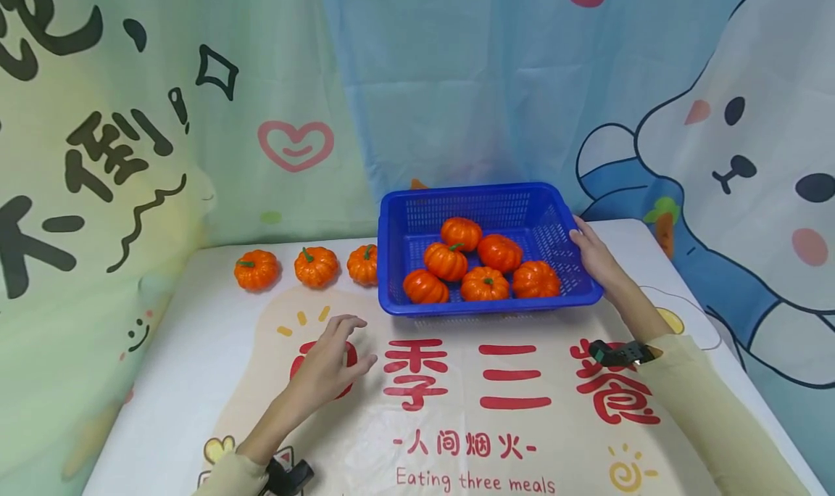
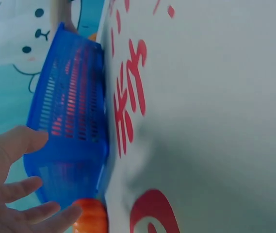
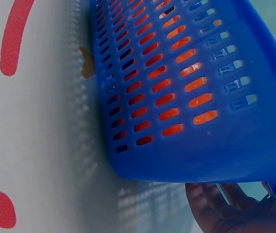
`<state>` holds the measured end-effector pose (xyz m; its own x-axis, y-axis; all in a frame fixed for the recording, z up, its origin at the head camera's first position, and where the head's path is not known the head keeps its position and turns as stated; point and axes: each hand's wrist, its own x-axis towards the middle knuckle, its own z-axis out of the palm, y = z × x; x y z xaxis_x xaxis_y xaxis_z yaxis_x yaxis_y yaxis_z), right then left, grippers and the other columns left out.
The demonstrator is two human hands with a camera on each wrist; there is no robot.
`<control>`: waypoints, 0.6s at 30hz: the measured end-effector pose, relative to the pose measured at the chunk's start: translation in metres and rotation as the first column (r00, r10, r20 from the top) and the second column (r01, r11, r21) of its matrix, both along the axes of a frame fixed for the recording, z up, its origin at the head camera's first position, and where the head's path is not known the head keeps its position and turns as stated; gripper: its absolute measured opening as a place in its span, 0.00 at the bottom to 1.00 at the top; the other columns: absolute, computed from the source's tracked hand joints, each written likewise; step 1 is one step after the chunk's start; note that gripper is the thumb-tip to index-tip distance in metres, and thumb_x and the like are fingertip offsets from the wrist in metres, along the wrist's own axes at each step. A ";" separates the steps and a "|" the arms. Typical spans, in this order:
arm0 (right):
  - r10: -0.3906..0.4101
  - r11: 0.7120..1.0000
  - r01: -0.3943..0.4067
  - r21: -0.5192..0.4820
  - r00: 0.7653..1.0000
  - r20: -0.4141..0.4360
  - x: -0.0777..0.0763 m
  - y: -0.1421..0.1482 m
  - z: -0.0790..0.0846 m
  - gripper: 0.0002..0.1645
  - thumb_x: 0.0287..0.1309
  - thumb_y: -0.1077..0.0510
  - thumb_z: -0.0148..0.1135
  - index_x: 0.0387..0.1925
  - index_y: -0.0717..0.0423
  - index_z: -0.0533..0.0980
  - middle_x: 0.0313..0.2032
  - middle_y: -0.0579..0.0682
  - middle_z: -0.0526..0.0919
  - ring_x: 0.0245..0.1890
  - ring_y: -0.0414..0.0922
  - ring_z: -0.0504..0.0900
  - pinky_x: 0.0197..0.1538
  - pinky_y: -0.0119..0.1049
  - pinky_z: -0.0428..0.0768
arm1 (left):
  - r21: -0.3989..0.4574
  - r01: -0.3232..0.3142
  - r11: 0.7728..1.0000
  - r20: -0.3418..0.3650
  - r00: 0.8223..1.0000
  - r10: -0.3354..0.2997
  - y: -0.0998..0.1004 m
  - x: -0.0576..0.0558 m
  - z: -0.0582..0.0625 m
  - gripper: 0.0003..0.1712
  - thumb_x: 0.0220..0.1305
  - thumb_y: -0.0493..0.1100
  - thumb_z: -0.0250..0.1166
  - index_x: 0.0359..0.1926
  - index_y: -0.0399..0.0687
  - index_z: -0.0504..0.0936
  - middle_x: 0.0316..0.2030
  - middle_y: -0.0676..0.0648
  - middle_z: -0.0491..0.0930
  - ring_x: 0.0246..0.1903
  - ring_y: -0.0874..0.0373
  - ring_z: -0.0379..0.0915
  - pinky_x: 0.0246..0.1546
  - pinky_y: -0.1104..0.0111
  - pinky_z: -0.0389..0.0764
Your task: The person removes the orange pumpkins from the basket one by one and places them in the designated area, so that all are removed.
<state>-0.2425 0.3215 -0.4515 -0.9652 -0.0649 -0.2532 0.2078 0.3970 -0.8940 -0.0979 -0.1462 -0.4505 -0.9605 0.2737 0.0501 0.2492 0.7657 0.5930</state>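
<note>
A blue plastic basket point(image 1: 489, 309) stands at the back of the table with several small orange pumpkins point(image 1: 485, 284) inside. My right hand point(image 1: 596, 253) grips the basket's right end, thumb at the rim. In the right wrist view its fingers point(image 3: 220, 201) lie against the outer end wall, partly hidden by it. My left hand point(image 1: 333, 362) is empty over the table, in front and to the left of the basket, fingers spread and slightly bent. Left of the basket a row of pumpkins includes one at the far left point(image 1: 256, 270), one in the middle point(image 1: 316, 267) and one beside the basket point(image 1: 362, 265).
The white table point(image 1: 163, 380) carries a printed cover with red characters point(image 1: 415, 374). Behind it hangs a curtain point(image 1: 430, 83) with cartoon drawings. A thin cable point(image 1: 691, 304) runs near the table's right edge.
</note>
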 end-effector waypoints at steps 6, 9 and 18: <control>-0.003 1.000 0.003 0.001 1.000 0.004 0.000 -0.001 -0.001 0.36 0.75 0.42 0.23 0.76 0.42 0.28 0.76 0.63 0.38 0.75 0.66 0.44 0.73 0.66 0.44 | 0.022 0.017 1.000 0.023 1.000 -0.018 0.006 0.004 0.003 0.32 0.55 0.47 0.73 0.59 0.49 0.71 0.59 0.46 0.72 0.57 0.51 0.73 0.53 0.59 0.82; -0.005 1.000 0.005 -0.005 1.000 0.012 0.001 -0.001 -0.002 0.36 0.75 0.41 0.24 0.76 0.41 0.28 0.76 0.62 0.39 0.75 0.66 0.44 0.73 0.66 0.43 | 0.040 0.029 0.999 0.037 0.999 -0.030 0.009 0.006 0.005 0.31 0.56 0.46 0.72 0.59 0.50 0.71 0.59 0.47 0.72 0.56 0.50 0.74 0.51 0.60 0.83; -0.005 1.000 0.006 -0.025 0.999 0.035 0.011 -0.009 0.017 0.36 0.75 0.45 0.24 0.76 0.44 0.28 0.76 0.64 0.38 0.75 0.68 0.42 0.72 0.68 0.41 | 0.138 0.114 0.984 0.139 0.981 -0.134 0.020 0.011 0.023 0.31 0.58 0.48 0.70 0.61 0.54 0.69 0.59 0.52 0.71 0.57 0.51 0.75 0.51 0.61 0.83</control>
